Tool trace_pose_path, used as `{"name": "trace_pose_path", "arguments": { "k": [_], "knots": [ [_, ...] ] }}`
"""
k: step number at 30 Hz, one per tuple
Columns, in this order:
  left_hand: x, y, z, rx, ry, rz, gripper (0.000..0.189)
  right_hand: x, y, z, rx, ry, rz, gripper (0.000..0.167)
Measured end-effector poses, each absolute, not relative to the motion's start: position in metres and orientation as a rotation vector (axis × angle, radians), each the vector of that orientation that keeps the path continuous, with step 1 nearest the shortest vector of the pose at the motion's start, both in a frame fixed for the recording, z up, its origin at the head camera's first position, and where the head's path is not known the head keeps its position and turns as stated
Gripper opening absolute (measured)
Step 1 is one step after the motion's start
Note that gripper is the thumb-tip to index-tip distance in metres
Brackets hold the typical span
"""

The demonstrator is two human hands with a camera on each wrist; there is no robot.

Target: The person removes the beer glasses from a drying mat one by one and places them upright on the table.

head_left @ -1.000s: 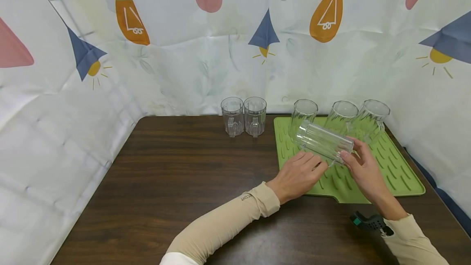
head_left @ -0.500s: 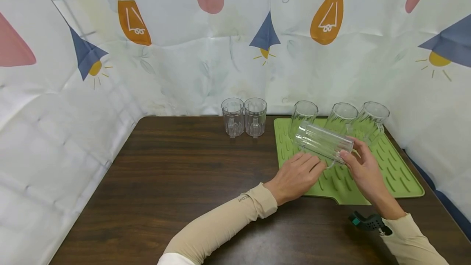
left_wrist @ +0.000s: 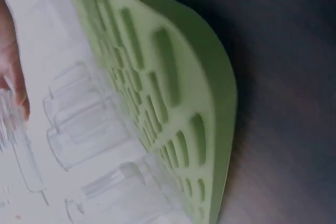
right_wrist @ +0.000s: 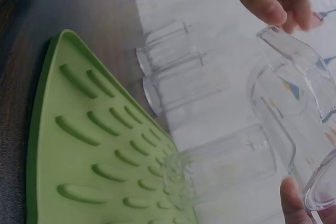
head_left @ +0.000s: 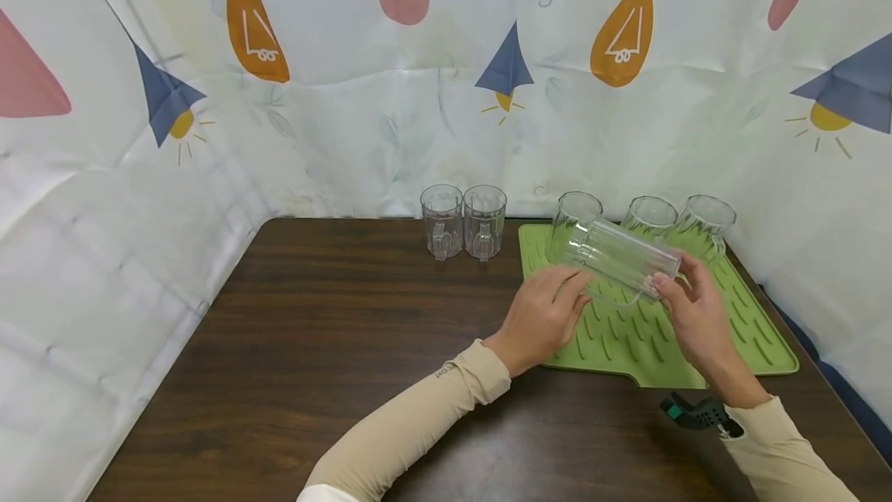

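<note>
In the head view, my right hand (head_left: 700, 324) holds a clear mug (head_left: 623, 254) at its right end, fingers and thumb on opposite sides. The mug is tilted on its side above a green ridged drying mat (head_left: 648, 351), its handle (head_left: 620, 304) facing down toward me. My left hand (head_left: 540, 320) is at the mug's left end with loosely bent fingers. In the right wrist view, the left fingertips (right_wrist: 275, 15) are right by one end of the handle; whether they touch it I cannot tell. The left wrist view shows the right hand (left_wrist: 13, 66) at its edge.
Three clear mugs stand on the mat's far part: a left one (head_left: 577, 211), a middle one (head_left: 651, 211) and a right one (head_left: 709, 211). Two more mugs (head_left: 442, 219) stand side by side on the dark wooden table (head_left: 313, 331). A patterned white curtain (head_left: 334, 138) hangs behind.
My left hand has shifted left and slightly up, away from the lower part of the mug's handle. The held mug has moved slightly right and up with my right hand.
</note>
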State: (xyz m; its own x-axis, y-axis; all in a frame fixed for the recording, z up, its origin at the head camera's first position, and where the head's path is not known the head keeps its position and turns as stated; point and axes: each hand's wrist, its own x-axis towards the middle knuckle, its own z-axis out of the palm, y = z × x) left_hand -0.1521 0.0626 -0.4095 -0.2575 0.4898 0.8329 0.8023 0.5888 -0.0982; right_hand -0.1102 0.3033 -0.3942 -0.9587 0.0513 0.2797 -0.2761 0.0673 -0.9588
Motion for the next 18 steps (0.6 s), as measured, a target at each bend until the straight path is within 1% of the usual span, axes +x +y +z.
{"name": "trace_pose_path", "arguments": {
  "k": [4,7,11,14,18],
  "knots": [
    [-0.154,0.057,-0.411,-0.96,-1.979,-0.599,0.041,-0.11,0.304,-0.39,0.233,-2.072,2.0,0.045],
    [-0.153,0.054,-0.413,-0.959,-2.04,-0.783,0.048,-0.111,0.303,-0.388,0.246,-2.039,2.02,0.046],
    [-0.15,0.052,-0.414,-0.942,-2.094,-1.126,0.047,-0.112,0.301,-0.384,0.261,-1.988,2.056,0.047],
    [-0.148,0.052,-0.416,-0.886,-2.109,-1.378,0.045,-0.113,0.298,-0.382,0.262,-1.957,2.069,0.047],
    [-0.146,0.053,-0.419,-0.814,-2.105,-1.691,0.046,-0.115,0.291,-0.379,0.272,-1.899,2.099,0.045]
  ]
}}
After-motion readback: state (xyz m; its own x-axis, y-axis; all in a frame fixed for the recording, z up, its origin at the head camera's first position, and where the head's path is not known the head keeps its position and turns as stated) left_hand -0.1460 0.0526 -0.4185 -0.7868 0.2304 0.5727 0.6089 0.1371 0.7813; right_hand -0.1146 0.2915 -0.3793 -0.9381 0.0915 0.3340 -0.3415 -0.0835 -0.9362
